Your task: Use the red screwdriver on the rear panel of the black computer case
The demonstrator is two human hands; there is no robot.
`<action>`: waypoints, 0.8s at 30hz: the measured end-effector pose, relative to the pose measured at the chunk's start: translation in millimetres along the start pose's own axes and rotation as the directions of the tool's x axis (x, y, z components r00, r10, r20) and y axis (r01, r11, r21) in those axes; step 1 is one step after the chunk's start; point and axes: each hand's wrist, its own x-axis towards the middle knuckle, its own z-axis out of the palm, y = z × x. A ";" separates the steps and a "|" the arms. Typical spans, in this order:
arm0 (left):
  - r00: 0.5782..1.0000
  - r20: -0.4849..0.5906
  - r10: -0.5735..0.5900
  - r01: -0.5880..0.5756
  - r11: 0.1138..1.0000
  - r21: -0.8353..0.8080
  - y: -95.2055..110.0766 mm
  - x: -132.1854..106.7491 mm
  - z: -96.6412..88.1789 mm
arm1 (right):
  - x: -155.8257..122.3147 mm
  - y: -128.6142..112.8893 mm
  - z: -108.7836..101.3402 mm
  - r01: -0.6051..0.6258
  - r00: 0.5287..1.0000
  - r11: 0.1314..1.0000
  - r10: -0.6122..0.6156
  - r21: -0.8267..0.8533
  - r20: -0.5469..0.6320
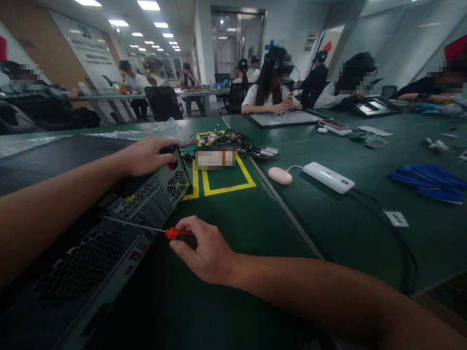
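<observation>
The case [140,206] sits on the bench [233,211], left of my right hand [206,248], its back panel running away from me. That hand grips the screwdriver [178,234], shaft pointing left across the panel; my left hand [151,156] clasps the far corner.

Beyond the near green tabletop [277,228], rectangular ceiling lights [148,5] glow at far left above a black chair [163,102], between a brown wall [29,31] on the left and a far metal-framed glass door [231,51], with pale panels [397,36] lining the right.
</observation>
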 end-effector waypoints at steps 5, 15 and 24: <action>0.999 -0.008 0.033 -0.033 0.999 -0.001 -1.2 -0.4 0.1 | 0.1 -0.6 -0.5 -0.002 1.000 1.000 0.002 -0.017 0.000; 1.000 0.003 0.024 -0.024 1.000 -0.007 0.2 -1.1 -1.9 | 0.6 -1.1 -1.6 0.001 1.000 0.999 -0.001 -0.032 0.016; 1.000 0.002 0.021 -0.021 1.000 -0.011 3.3 -3.3 -2.9 | 0.7 -1.0 -0.7 0.023 1.000 0.999 -0.023 -0.030 -0.005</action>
